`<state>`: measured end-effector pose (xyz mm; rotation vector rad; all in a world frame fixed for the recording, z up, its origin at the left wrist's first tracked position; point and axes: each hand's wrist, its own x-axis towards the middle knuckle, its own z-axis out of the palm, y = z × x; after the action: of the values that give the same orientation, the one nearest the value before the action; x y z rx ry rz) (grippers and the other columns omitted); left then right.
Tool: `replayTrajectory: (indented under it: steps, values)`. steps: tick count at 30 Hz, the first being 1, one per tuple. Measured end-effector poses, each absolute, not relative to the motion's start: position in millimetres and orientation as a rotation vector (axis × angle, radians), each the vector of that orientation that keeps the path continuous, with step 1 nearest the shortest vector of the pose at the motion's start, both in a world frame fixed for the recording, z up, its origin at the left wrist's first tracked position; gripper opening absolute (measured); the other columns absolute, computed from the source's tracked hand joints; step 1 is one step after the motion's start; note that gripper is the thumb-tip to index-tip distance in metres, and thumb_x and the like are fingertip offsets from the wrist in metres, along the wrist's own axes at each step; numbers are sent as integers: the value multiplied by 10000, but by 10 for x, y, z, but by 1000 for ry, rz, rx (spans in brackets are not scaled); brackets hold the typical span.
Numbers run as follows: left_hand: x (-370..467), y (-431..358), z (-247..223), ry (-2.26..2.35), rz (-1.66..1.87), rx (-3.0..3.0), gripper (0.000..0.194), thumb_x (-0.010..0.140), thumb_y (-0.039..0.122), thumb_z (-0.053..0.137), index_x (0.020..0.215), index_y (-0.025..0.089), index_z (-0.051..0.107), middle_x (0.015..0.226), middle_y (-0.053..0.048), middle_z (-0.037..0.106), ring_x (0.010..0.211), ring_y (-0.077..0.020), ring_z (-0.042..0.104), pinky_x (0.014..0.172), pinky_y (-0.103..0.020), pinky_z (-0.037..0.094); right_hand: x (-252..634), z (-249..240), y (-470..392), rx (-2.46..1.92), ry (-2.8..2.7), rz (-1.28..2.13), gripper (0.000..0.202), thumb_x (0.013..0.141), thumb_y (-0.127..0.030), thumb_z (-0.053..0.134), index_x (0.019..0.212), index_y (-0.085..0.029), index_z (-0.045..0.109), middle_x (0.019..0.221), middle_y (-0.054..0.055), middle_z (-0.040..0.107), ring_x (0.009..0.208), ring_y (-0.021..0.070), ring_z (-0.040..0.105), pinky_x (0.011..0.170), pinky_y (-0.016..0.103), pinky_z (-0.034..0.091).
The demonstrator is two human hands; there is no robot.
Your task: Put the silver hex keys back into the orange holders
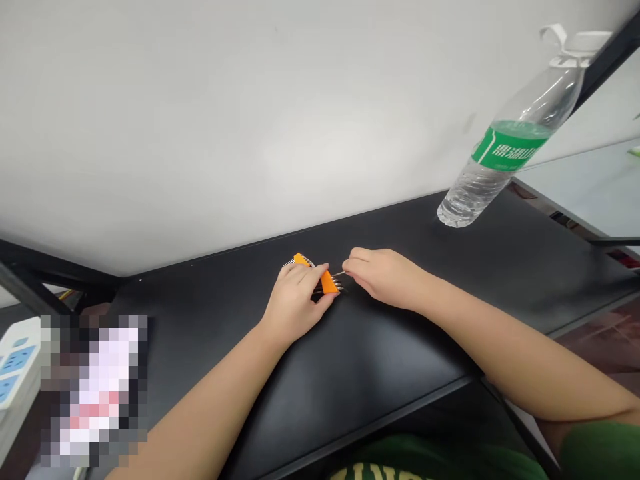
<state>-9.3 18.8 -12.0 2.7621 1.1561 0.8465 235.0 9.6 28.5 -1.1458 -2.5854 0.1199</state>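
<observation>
My left hand (296, 303) is closed around an orange holder (329, 283), with the thumb and fingers on either side of it. The holder carries several thin metal keys, which look like a hex key set; their shiny ends stick out on both sides. To the right, my right hand (383, 275) pinches the end of a thin metal hex key (339, 273). This key runs from my right fingertips to the holder's right side. How far it sits inside the holder is hidden. Both hands are just above the black tabletop (360, 360).
A large clear bottle (515, 143) with a green label and white handle stands at the back right. Behind the table rises a white wall (250, 133). A white power strip (17, 363) and a blurred-out bright object (103, 387) are at the left.
</observation>
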Motion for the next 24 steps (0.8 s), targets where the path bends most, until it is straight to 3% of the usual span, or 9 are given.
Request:
replayTrajectory:
  steps: [5,12,16,24]
  values:
    - [-95,189,-135,1165,835,2752,422,917,321,694,1311,190,621,1081,-94,778,1011,-282,730,1057,-506,480,2366,272,121,-1070,-2498,310,204,1024,-131,478,979,-177,671,919,48,621,689,134,518,623,263,368]
    - [-110,200,-157,1197,839,2721,414,918,355,695,1299,205,632,1095,-92,777,1028,-282,723,1062,-505,485,2387,261,144,-973,-2403,327,235,1026,-123,459,1053,-191,682,960,65,675,805,164,616,711,274,465]
    - [-108,202,-150,1185,839,2727,406,917,350,695,1287,195,632,1098,-94,773,1025,-280,722,1046,-500,492,2387,249,157,-953,-2401,344,257,1029,-130,461,1144,-204,679,989,63,698,833,167,640,715,270,472]
    - [-96,191,-138,1182,846,2696,414,911,365,697,1293,213,648,1103,-101,777,1012,-284,735,1035,-511,516,2395,244,181,-943,-2421,326,257,1035,-129,445,1044,-199,692,919,49,688,791,156,618,709,267,459]
